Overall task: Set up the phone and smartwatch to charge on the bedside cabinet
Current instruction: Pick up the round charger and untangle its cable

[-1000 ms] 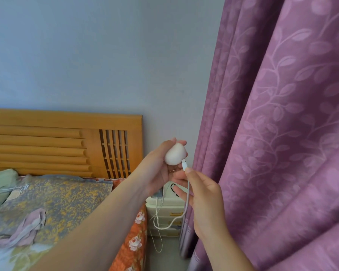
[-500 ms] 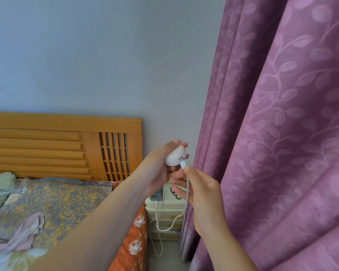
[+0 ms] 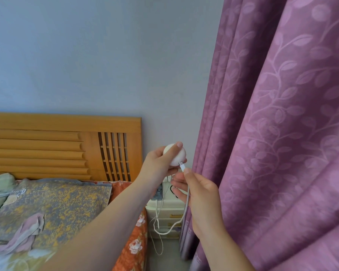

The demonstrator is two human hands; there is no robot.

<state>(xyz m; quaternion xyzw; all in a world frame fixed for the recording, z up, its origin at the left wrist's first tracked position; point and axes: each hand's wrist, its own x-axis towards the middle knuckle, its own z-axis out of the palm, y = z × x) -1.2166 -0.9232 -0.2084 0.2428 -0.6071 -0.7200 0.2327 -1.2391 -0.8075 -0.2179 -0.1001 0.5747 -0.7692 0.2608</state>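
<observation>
Head view | left hand (image 3: 160, 163) curls round a round white plastic charging puck (image 3: 173, 155) – held up above the cream plastic bedside cabinet (image 3: 165, 215) | right hand (image 3: 197, 191) pinches the plug (image 3: 182, 167) of the thin white cable (image 3: 187, 204) – metal tip at the puck's lower edge

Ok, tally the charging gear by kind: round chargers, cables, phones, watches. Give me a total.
Round charger: 1, in the left hand.
Cables: 2, the thick cable pinched by the right hand, the thin cable hanging down the cabinet.
Phone: 1, on the cabinet.
Watch: 1, black strap, mostly hidden.
Total: 5.
</observation>
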